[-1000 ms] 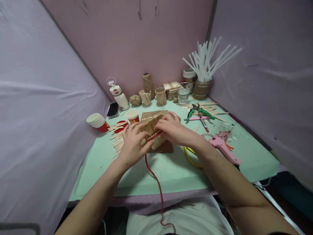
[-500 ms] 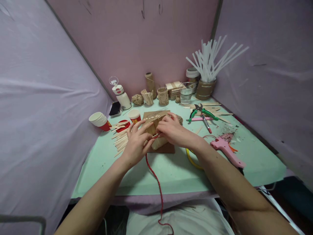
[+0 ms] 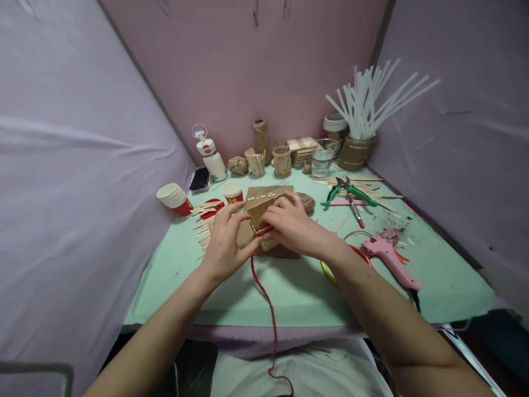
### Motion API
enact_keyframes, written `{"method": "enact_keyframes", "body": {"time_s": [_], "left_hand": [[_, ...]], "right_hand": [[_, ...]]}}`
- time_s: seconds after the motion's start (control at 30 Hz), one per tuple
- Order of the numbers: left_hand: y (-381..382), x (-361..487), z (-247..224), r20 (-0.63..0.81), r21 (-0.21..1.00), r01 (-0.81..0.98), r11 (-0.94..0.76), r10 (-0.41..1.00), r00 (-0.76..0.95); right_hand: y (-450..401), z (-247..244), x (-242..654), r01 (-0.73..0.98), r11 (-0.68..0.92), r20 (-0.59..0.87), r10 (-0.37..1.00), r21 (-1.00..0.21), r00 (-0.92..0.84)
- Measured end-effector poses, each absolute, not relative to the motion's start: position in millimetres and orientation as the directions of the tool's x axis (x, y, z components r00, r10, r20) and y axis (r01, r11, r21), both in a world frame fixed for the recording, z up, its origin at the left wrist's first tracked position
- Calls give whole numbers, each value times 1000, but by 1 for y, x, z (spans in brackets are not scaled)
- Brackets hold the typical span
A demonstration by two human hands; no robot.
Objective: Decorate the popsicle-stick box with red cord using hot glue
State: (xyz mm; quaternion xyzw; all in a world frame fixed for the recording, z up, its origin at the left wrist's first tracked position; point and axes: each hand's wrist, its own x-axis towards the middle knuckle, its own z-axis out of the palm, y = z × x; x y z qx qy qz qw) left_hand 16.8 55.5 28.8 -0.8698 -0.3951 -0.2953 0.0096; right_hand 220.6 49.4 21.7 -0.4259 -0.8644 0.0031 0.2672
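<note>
A small tan cardboard model with a raised, wavy-edged panel stands on a brown cardboard base in front of me. My left hand curves around its left side, thumb and fingers gripping the near edges. On the right, my right hand has its fingers closed on red yarn, pressing it along the model's front edge. The yarn's loose end hangs over the table edge onto my lap. My hands partly hide the model and the fingertips' exact contact.
Right of the hands lie a pink glue gun, green-handled pliers and a yellow ring. Wooden sticks and paper cups are at left. A glass of water and twine stand behind.
The view has shifted slightly. My left fingers have spread wider around the model, and the red yarn now shows more along its front edge beneath my right fingers.
</note>
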Motion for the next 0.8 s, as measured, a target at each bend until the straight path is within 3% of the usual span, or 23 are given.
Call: {"method": "enact_keyframes", "body": {"time_s": [0.07,0.13,0.27,0.37,0.6,0.8], "left_hand": [[48,18,22,558,291,740,-606,736,383],[40,19,15,486,378,763,-524,814,318],[33,20,9,260,601,694,-397,918,300],[31,22,7,233,691,625,-363,930,282],[30,22,3,416,546,676,-495,861,293],[34,19,9,491,437,690,-576,796,353]], "right_hand": [[50,20,218,742,628,455,745,-234,-488],[50,19,218,746,623,450,750,-234,-486],[51,15,217,751,618,450,753,-234,-480],[51,15,217,746,620,450,753,-242,-480],[49,16,216,734,625,458,752,-266,-474],[49,15,216,731,624,466,752,-275,-467]]}}
